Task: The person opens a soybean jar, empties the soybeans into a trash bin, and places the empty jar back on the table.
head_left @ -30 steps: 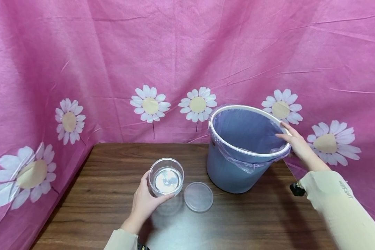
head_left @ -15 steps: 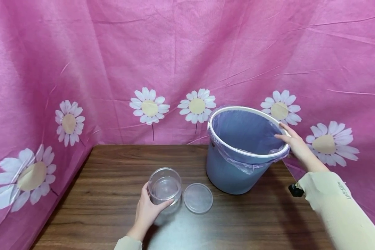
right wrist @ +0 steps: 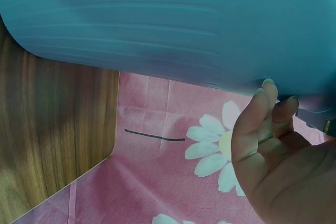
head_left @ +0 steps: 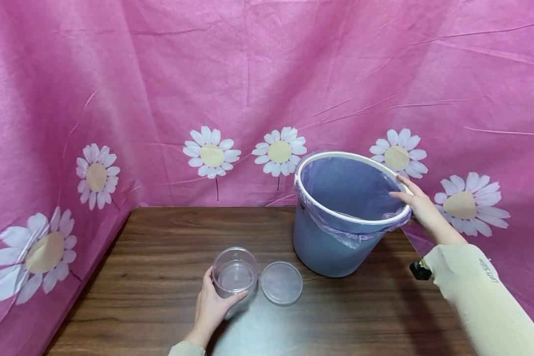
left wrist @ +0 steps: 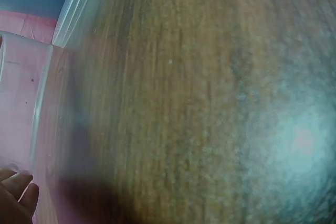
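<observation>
A clear round plastic container (head_left: 235, 269), open at the top, is held in my left hand (head_left: 213, 304). The thumb lies along its near side and the fingers go round the left side, partly hidden. It sits at or just above the tabletop; I cannot tell which. Right beside it lies a clear round lid (head_left: 282, 283). My right hand (head_left: 420, 203) grips the right rim of a blue-grey trash bin (head_left: 333, 247), thumb on the inner side. In the right wrist view, curled fingers (right wrist: 257, 114) touch the bin's outer wall (right wrist: 131, 19).
A thin purple bin liner (head_left: 351, 236) is folded over the bin's white rim. Wood-grain tabletop (head_left: 169, 232) lies under everything. Behind and at the sides hangs a pink cloth (head_left: 244, 74) printed with daisies.
My left hand has lowered the container toward the tabletop, and it now appears nearer to me. The right hand stays on the bin's rim; lid and bin have not moved.
</observation>
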A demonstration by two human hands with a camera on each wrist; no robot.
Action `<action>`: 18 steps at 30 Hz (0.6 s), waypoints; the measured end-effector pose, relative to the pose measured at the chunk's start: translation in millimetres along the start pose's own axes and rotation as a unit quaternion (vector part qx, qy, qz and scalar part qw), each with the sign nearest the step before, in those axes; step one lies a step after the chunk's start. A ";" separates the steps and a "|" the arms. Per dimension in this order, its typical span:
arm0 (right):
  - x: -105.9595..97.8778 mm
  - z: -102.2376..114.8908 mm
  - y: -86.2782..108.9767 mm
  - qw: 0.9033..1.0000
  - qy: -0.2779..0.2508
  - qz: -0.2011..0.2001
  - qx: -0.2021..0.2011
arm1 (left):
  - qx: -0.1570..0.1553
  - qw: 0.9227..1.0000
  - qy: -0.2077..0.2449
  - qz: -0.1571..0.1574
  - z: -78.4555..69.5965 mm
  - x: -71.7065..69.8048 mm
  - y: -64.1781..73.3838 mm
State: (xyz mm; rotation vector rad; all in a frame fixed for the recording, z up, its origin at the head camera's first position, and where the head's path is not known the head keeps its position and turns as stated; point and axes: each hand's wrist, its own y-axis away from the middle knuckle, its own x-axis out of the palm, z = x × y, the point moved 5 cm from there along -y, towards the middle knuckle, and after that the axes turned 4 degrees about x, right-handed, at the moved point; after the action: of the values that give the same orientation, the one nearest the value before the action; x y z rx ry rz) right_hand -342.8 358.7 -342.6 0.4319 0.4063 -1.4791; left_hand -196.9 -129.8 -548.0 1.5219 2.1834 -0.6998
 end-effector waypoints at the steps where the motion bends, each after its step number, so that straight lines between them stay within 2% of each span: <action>1: 0.0 0.2 0.0 1.000 0.001 0.000 -0.001 | 0.000 1.000 -0.002 0.000 0.3 0.4 0.0; 12: -0.2 0.4 -0.4 1.000 0.005 -0.003 0.001 | 0.008 1.000 -0.013 -0.002 7.2 4.5 3.4; 18: -0.2 -0.7 -1.0 1.000 -0.004 -0.004 0.005 | 0.004 1.000 -0.026 0.017 5.9 4.9 3.9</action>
State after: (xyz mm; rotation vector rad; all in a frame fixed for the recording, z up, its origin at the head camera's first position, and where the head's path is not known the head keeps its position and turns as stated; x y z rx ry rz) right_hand -343.8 359.2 -343.1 0.4324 0.3947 -1.4902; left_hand -194.7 -128.5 -556.2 1.5234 2.1144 -0.7312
